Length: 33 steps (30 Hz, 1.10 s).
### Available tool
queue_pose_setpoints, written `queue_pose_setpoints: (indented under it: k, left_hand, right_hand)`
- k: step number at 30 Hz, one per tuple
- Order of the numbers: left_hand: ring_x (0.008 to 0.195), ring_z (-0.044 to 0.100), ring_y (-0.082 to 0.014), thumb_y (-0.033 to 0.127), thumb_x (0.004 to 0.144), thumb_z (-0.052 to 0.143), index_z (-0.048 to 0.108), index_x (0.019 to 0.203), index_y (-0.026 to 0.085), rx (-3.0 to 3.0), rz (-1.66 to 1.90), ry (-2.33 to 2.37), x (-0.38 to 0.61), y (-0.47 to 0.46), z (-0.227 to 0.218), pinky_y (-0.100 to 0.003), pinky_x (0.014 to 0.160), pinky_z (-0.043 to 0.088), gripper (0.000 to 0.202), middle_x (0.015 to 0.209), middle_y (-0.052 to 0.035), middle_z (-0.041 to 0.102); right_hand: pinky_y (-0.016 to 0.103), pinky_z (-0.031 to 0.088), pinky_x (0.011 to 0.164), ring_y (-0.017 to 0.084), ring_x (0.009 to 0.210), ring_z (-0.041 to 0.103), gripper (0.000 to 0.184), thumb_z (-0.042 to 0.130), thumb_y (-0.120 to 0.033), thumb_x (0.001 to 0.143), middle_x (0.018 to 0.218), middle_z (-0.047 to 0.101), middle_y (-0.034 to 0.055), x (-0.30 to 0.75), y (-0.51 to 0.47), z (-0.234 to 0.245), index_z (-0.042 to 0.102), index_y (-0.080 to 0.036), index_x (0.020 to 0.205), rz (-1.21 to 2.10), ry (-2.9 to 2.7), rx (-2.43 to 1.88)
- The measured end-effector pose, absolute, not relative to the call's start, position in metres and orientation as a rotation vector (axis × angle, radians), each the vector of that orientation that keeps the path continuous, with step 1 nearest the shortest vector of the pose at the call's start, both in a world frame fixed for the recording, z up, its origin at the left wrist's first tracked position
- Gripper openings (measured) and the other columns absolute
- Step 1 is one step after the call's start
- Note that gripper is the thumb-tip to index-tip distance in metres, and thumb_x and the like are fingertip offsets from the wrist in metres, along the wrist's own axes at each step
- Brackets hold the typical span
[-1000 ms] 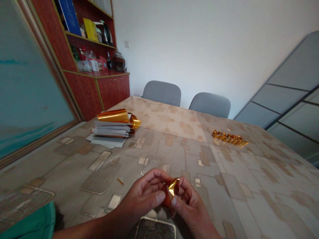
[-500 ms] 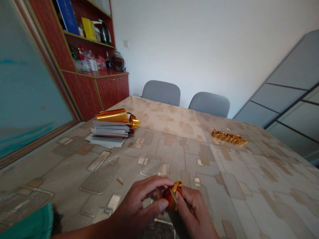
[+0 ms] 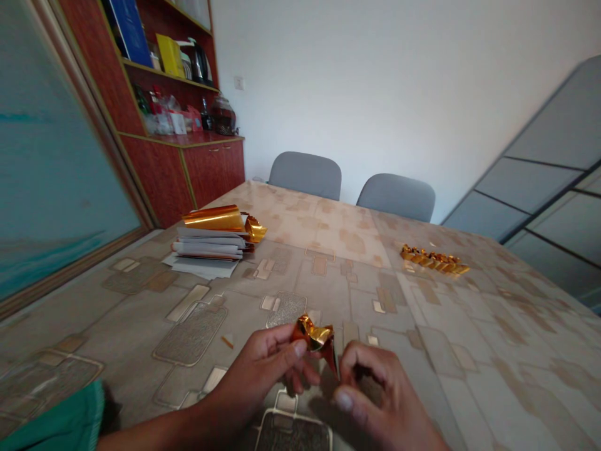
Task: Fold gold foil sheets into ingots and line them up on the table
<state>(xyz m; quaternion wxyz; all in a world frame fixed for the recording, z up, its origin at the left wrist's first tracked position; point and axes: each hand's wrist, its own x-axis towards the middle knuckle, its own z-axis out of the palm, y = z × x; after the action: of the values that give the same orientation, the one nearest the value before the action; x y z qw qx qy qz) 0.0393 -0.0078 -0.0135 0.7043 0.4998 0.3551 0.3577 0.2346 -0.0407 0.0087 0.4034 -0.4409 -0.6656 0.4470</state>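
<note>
Your left hand [image 3: 260,369] has its fingers clamped on a crumpled gold foil piece [image 3: 312,333], your right hand [image 3: 380,401] has its fingers apart just beside it, a row of folded gold foil pieces [image 3: 434,260] lies at one o'clock, and a curled gold foil sheet [image 3: 213,219] sits on a paper stack [image 3: 206,247] at eleven.

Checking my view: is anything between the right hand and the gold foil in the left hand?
Nothing visible: only a narrow gap separates the right hand from the gold foil, which the left hand pinches.
</note>
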Motion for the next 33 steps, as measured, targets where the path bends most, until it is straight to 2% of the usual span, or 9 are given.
queue_pose_setpoints:
  k: [2, 3, 6, 10, 12, 15, 20, 27, 33]
  left_hand:
    - [0.066, 0.067, -0.0172, 0.054, 0.084, 0.07, 0.069, 0.091, 0.012, 1.041, 0.772, 0.767, 0.04, -0.006, -0.017, -0.023, 0.055, 0.048, 0.043, 0.084, -0.0102, 0.074]
    - [0.066, 0.068, -0.0173, 0.054, 0.083, 0.071, 0.069, 0.091, 0.012, 1.021, 0.763, 0.756, 0.04, -0.006, -0.019, -0.023, 0.055, 0.048, 0.043, 0.084, -0.0105, 0.074]
    - [0.066, 0.069, -0.0164, 0.053, 0.083, 0.073, 0.07, 0.092, 0.011, 0.974, 0.739, 0.743, 0.039, -0.005, -0.021, -0.023, 0.055, 0.048, 0.043, 0.084, -0.0102, 0.074]
    - [0.065, 0.069, -0.0158, 0.056, 0.08, 0.074, 0.071, 0.095, 0.012, 0.965, 0.725, 0.73, 0.039, -0.004, -0.02, -0.022, 0.054, 0.048, 0.046, 0.089, -0.0108, 0.075]
    - [0.064, 0.068, -0.0162, 0.058, 0.08, 0.072, 0.071, 0.09, 0.012, 1.016, 0.703, 0.718, 0.039, -0.005, -0.019, -0.023, 0.055, 0.049, 0.047, 0.082, -0.0086, 0.074]
    - [0.063, 0.065, -0.0154, 0.058, 0.086, 0.066, 0.069, 0.086, 0.013, 1.138, 0.681, 0.715, 0.039, -0.009, -0.018, -0.023, 0.057, 0.048, 0.045, 0.072, -0.0051, 0.069]
    - [0.069, 0.062, -0.0162, 0.045, 0.095, 0.056, 0.07, 0.094, 0.014, 1.343, 0.638, 0.79, 0.037, -0.017, -0.013, -0.023, 0.062, 0.047, 0.034, 0.077, -0.0043, 0.069]
    - [0.06, 0.054, -0.0138, 0.036, 0.097, 0.05, 0.066, 0.082, 0.017, 1.657, 0.722, 0.829, 0.037, -0.021, -0.009, -0.021, 0.058, 0.039, 0.029, 0.068, 0.0006, 0.06]
    - [0.068, 0.064, -0.0172, 0.039, 0.103, 0.038, 0.068, 0.1, 0.018, 1.64, 0.723, 0.753, 0.04, -0.023, -0.01, -0.023, 0.065, 0.048, 0.036, 0.084, -0.0046, 0.071]
  right_hand:
    - [0.028, 0.038, 0.056, 0.016, 0.061, 0.051, 0.016, 0.074, -0.037, 0.082, 0.067, 0.057, -0.001, 0.241, -0.039, 0.012, 0.066, -0.024, 0.084, 1.012, -1.647, -1.133]
    - [0.029, 0.041, 0.058, 0.017, 0.063, 0.054, 0.012, 0.074, -0.031, 0.083, 0.071, 0.061, -0.0003, 0.244, -0.039, 0.013, 0.069, -0.026, 0.092, 0.993, -1.658, -1.114]
    - [0.033, 0.045, 0.064, 0.019, 0.07, 0.06, 0.017, 0.067, -0.028, 0.091, 0.08, 0.068, 0.0019, 0.251, -0.038, 0.017, 0.074, -0.032, 0.106, 1.04, -1.77, -1.03]
    - [0.037, 0.048, 0.073, 0.022, 0.084, 0.063, 0.033, 0.057, -0.021, 0.097, 0.093, 0.069, 0.005, 0.255, -0.036, 0.02, 0.07, -0.036, 0.123, 0.97, -1.915, -1.005]
    - [0.036, 0.048, 0.073, 0.022, 0.087, 0.062, 0.031, 0.06, -0.02, 0.096, 0.094, 0.066, 0.0052, 0.254, -0.035, 0.02, 0.073, -0.036, 0.119, 0.955, -1.958, -0.995]
    - [0.035, 0.047, 0.07, 0.021, 0.082, 0.062, 0.013, 0.066, -0.029, 0.094, 0.088, 0.061, 0.0041, 0.248, -0.035, 0.013, 0.078, -0.031, 0.098, 0.976, -1.903, -1.029]
    - [0.031, 0.043, 0.062, 0.017, 0.072, 0.059, 0.02, 0.07, -0.031, 0.091, 0.077, 0.058, 0.0011, 0.237, -0.038, -0.004, 0.069, -0.023, 0.072, 0.968, -1.712, -1.146]
    - [0.028, 0.037, 0.056, 0.016, 0.065, 0.055, 0.02, 0.067, -0.015, 0.083, 0.072, 0.058, 0.0012, 0.225, -0.037, -0.007, 0.061, -0.022, 0.065, 0.699, -1.74, -1.253]
    - [0.027, 0.038, 0.055, 0.016, 0.063, 0.054, 0.024, 0.07, -0.013, 0.082, 0.071, 0.056, 0.0013, 0.22, -0.042, -0.008, 0.058, -0.022, 0.064, 0.59, -1.735, -1.266]
